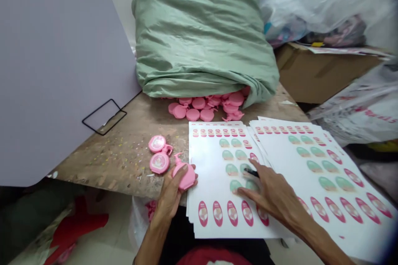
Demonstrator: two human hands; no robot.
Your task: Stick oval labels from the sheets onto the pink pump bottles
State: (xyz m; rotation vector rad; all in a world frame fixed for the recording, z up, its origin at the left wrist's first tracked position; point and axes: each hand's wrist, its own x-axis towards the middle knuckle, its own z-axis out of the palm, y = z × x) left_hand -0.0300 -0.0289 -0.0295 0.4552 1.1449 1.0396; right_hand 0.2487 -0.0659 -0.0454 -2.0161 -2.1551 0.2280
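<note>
A big green sack [203, 33] lies on the wooden tabletop [124, 149]. It looks soft, thin and crinkly. Out of its open mouth spills a heap of round pink bottles [207, 107] made of smooth plastic. None of the ones that show has a sticker on it, so a lot looks left to do.

Just in front of the heap lie two stacks of white sticker sheets [224, 182], flat and shiny. The near sheet has green ovals and pink ovals on it, and some spots in its rows are bare, so it seems a few stickers are used up.

To the left of the sheets, two pink bottles [158, 155] lie flat and touching each other. Each has a round sticker on its face, so these two look done.

The left hand [171, 198] is closed around one more pink bottle [185, 176] at the near edge of the tabletop, just beside the sheets. The right hand [273, 194] is open and flat on the near sheet, with its fingertips [241, 191] touching a green sticker [235, 185].
</note>
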